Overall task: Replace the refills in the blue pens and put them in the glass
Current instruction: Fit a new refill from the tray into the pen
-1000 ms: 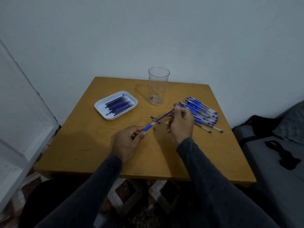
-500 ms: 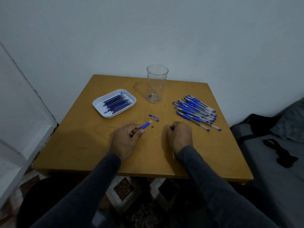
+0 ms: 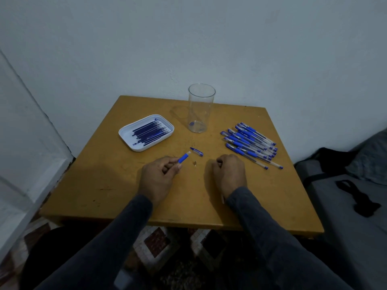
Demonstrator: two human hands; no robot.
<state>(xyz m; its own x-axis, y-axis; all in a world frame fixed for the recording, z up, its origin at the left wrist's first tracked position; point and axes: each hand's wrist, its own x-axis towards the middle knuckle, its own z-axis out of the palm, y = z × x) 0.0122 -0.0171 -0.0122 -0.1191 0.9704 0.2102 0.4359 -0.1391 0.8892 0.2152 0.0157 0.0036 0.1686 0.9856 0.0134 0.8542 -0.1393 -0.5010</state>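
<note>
Both arms wear long dark grey sleeves of a soft, plain knit without print or pattern. The left sleeve (image 3: pixel 117 233) and the right sleeve (image 3: pixel 261 222) each end in a snug cuff at the wrist. The left hand (image 3: pixel 157 176) and right hand (image 3: pixel 230 172) are bare, ungloved, with no rings visible.

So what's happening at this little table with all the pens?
A person is taking a blue pen apart. The left hand pinches the pen's barrel by its blue grip; the right hand rests curled on the table, with something thin poking out below the wrist, perhaps the refill. A cap and a small tip piece lie between the hands. Fresh refills wait in a white tray, more pens lie to the right, and the glass is still empty.
</note>
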